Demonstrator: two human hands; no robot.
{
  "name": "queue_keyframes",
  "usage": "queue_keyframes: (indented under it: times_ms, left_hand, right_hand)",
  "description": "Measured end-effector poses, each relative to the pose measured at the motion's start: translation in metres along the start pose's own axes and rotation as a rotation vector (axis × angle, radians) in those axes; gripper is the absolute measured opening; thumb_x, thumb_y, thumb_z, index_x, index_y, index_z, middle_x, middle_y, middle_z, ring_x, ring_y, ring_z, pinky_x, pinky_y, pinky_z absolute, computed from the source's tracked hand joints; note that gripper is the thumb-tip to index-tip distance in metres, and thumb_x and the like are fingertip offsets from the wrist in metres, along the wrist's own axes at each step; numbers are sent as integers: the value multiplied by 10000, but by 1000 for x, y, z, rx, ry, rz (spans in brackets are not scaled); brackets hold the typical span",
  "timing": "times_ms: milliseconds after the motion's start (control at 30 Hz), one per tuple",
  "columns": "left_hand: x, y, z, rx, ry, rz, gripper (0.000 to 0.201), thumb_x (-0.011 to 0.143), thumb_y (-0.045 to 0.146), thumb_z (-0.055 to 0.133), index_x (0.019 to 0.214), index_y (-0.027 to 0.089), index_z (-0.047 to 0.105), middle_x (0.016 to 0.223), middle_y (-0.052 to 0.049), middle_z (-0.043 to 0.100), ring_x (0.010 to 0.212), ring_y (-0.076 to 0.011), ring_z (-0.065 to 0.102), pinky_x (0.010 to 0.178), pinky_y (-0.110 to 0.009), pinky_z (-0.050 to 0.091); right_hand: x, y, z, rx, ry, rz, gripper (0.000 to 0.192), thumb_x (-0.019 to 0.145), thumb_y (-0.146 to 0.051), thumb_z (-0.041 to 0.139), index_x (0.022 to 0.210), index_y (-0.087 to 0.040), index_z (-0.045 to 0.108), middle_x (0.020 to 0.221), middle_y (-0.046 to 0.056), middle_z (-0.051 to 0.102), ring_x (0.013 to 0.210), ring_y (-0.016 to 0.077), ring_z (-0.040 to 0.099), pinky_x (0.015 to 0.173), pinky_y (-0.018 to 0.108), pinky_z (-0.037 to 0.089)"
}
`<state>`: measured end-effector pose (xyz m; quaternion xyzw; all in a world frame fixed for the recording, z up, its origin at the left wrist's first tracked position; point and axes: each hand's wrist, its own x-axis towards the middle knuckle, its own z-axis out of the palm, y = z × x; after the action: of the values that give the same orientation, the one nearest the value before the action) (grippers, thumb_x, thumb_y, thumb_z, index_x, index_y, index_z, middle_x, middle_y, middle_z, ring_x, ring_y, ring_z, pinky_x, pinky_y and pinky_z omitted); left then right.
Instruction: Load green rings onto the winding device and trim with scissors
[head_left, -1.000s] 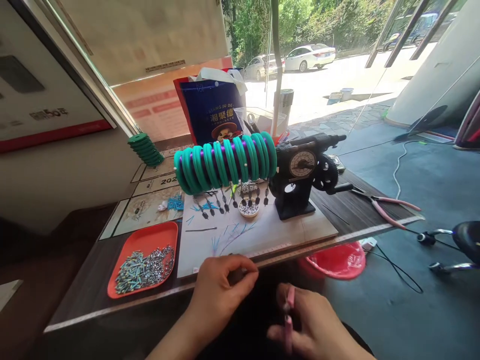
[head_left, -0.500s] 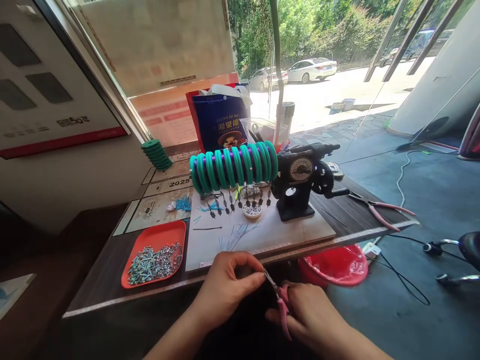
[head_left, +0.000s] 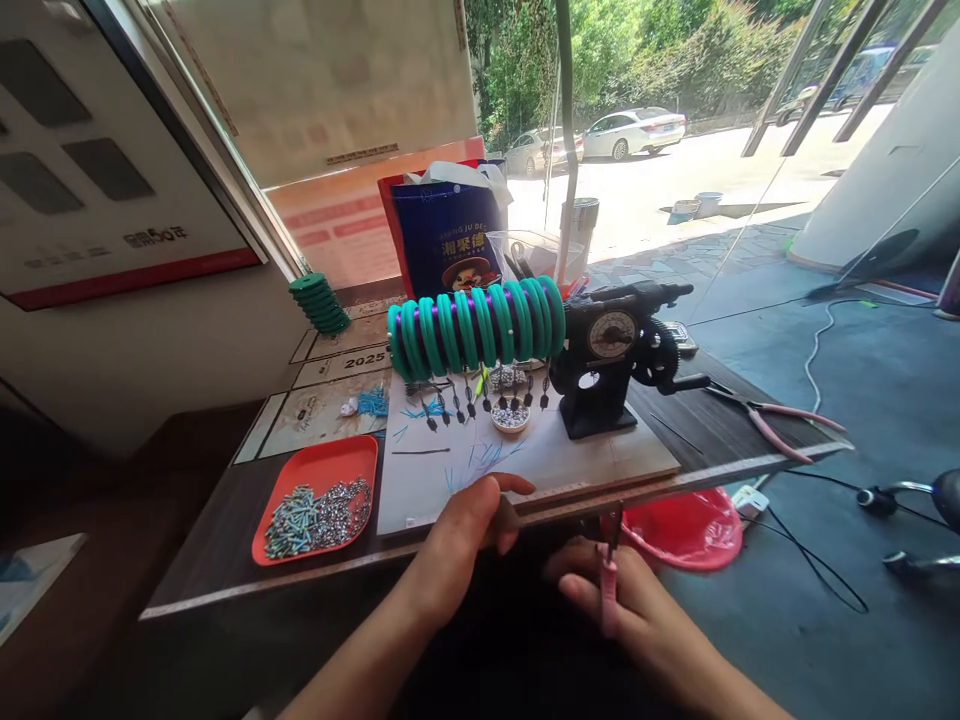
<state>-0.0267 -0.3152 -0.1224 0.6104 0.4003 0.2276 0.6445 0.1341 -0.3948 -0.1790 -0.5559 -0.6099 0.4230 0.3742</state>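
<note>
My left hand (head_left: pixel 466 525) is over the front edge of the white board (head_left: pixel 577 468). Its index finger is stretched to the right, apart from the other fingers, and I see nothing held in it. To the right, below the table edge, my right hand (head_left: pixel 637 598) grips pink-handled scissors (head_left: pixel 608 592), blades pointing up. Ahead of both hands, a row of green foam rings (head_left: pixel 472 322) sits on a black hand-cranked winder (head_left: pixel 604 375). Dark small swivel-like pieces hang under the rings. Blue line offcuts (head_left: pixel 491 455) and a small bowl of beads (head_left: pixel 510 418) lie on the board.
An orange tray (head_left: pixel 326 452) of metal bits stands at left. Pink-handled pliers (head_left: pixel 776 425) lie on the right. Below the table edge is a red lined bin (head_left: pixel 686 525). A blue bag (head_left: pixel 450 225) and stacked green rings (head_left: pixel 320 303) stand at the back.
My hands have moved apart. The scissors have swung from pointing at my left fingertips to pointing upward, farther right. My left hand's pinch has opened, with its index finger now extended.
</note>
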Motion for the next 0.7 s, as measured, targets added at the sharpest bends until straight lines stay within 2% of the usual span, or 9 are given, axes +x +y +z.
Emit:
queue_keyframes:
  times_ms: [67,167,267,367,500,600,700]
  left_hand:
    - [-1,-2,0,-13,-29,-3,602,831,606,173,1035,172,537,620,23,428,622,-110,377,633,-242,304]
    - [-3,-4,1,37,-61,10,649,808,650,123,1054,191,510,689,14,450,654,-116,363,665,-255,290]
    - [-4,-3,2,63,-64,12,649,806,652,111,1060,199,501,704,11,442,673,-124,360,673,-258,289]
    - [-6,0,4,106,-54,29,616,825,622,118,1053,189,493,699,7,438,682,-129,367,686,-263,297]
    - [-10,4,4,211,-78,84,572,841,597,151,1106,200,467,722,5,456,724,-139,421,727,-276,315]
    - [-13,9,5,329,-102,88,612,824,623,168,1212,216,410,756,-3,500,758,-157,465,747,-287,338]
    - [-15,13,5,453,-117,116,627,822,624,184,1249,211,384,855,-29,554,783,-168,485,781,-298,352]
  right_hand:
    - [0,-8,-1,181,59,-28,349,818,-467,487,837,-167,666,790,53,644,737,179,579,656,251,434]
    - [0,-15,3,302,152,-33,264,767,-426,578,806,-189,687,797,47,658,751,181,592,683,255,454]
    - [1,-16,7,341,269,-11,236,721,-404,624,770,-185,696,658,32,623,592,146,550,569,239,439]
    - [5,-15,4,371,342,35,270,698,-416,641,775,-162,690,465,-17,471,410,88,383,391,205,299]
    - [13,-14,-1,519,205,135,360,711,-492,614,670,-134,624,390,-45,360,356,58,286,346,198,166]
    - [21,-14,0,656,98,207,417,685,-525,630,589,-126,558,373,-46,371,348,48,290,359,199,156]
    - [26,-13,2,740,51,235,394,647,-487,683,595,-115,563,378,-51,384,368,43,307,385,197,167]
